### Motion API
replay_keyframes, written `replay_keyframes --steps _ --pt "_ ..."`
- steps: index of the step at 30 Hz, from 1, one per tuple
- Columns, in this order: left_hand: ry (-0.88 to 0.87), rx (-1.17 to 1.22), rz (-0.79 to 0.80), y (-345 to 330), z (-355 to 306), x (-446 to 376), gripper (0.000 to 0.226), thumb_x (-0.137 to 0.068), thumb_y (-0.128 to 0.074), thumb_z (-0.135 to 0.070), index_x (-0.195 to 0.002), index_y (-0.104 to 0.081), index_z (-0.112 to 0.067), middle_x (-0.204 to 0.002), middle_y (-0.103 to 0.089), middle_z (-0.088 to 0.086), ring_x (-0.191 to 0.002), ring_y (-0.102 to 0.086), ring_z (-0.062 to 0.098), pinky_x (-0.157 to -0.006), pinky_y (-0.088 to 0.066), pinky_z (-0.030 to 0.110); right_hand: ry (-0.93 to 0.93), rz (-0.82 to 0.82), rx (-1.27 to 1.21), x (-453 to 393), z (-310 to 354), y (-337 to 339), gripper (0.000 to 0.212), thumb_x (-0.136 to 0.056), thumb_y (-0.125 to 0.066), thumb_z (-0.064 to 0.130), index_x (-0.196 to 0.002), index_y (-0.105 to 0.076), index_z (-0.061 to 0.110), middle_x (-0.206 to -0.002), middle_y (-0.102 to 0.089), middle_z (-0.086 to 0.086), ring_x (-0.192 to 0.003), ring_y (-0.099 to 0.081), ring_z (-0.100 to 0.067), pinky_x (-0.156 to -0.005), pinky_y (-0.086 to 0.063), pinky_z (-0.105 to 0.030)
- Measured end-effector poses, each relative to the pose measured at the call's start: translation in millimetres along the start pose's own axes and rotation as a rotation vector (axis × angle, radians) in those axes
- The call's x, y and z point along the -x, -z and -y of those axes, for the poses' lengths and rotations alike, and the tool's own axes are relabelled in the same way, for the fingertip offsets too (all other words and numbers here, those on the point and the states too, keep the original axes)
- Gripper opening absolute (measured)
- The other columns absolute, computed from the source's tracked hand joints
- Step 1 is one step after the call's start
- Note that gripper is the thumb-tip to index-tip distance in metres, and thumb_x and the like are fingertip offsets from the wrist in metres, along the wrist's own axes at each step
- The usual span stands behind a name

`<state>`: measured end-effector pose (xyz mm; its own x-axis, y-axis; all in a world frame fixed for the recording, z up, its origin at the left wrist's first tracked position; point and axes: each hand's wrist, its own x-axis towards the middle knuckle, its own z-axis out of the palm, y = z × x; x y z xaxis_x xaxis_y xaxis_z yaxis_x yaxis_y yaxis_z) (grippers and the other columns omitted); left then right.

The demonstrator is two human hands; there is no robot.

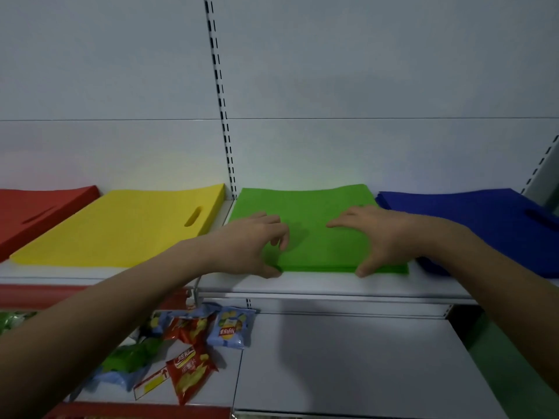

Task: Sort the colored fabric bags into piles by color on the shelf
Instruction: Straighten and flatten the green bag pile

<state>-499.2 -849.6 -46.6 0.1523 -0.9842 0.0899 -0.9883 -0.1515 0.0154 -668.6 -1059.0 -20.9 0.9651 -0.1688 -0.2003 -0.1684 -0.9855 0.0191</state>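
Four piles of flat fabric bags lie side by side on the white shelf point(302, 284): red point(39, 211), yellow point(127, 228), green point(314, 237) and blue point(472, 216). Both my hands are on the green pile. My left hand point(254, 243) sits at its front left corner, fingers bent with the tips touching the top and the thumb against the front edge. My right hand point(372, 237) lies on the right half, fingers spread on the fabric and the thumb at the front edge. Neither hand lifts a bag.
A slotted upright point(222, 116) runs up the white back panel between the yellow and green piles. On the lower shelf point(348, 367), several crisp packets point(193, 346) in red, blue and green lie at the left. A red price rail point(36, 294) edges the shelf at left.
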Motion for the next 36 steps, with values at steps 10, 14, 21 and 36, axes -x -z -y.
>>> replay_keyframes --steps 10,14,21,36 --pt "0.005 0.157 -0.033 -4.7 7.4 0.2 0.037 -0.076 -0.079 -0.044 -0.103 -0.056 -0.032 -0.106 -0.053 -0.012 -0.099 -0.046 0.010 -0.087 -0.038 0.025 0.003 0.028 -0.179 16.9 -20.7 -9.2 0.097 -0.075 -0.081 0.036 -0.150 -0.020 0.043 -0.144 -0.024 0.020 -0.137 -0.023 -0.006 -0.114 -0.026 -0.028" --pt "0.407 0.690 -0.205 10.7 18.4 -6.4 0.044 -0.094 -0.056 -0.049 -0.130 -0.055 -0.023 -0.132 -0.051 -0.008 -0.122 -0.044 0.007 -0.098 -0.033 0.023 -0.073 -0.222 -0.709 16.9 -32.9 1.3 0.086 -0.081 -0.069 0.049 -0.152 -0.022 0.041 -0.154 -0.025 0.017 -0.139 -0.027 -0.006 -0.107 -0.028 -0.024" --pt "0.900 1.297 -0.299 0.2 28.2 -21.6 0.046 -0.101 -0.043 -0.048 -0.124 -0.057 -0.010 -0.129 -0.059 0.008 -0.104 -0.060 0.021 -0.106 -0.039 0.034 -0.485 -0.363 -1.278 -30.3 -52.3 -24.9 0.071 -0.076 -0.067 0.051 -0.132 -0.052 0.011 -0.127 -0.063 -0.012 -0.107 -0.066 -0.027 -0.098 -0.051 -0.046" --pt "0.917 1.358 -0.273 1.5 41.8 -29.6 0.078 -0.096 -0.047 -0.051 -0.154 -0.022 -0.005 -0.155 -0.032 0.012 -0.134 -0.042 0.026 -0.101 -0.036 0.034 -0.520 -0.339 -1.563 -19.0 -53.8 -19.2 0.027 -0.099 -0.054 0.031 -0.112 -0.064 0.010 -0.105 -0.069 -0.009 -0.090 -0.064 -0.019 -0.064 -0.050 -0.031"
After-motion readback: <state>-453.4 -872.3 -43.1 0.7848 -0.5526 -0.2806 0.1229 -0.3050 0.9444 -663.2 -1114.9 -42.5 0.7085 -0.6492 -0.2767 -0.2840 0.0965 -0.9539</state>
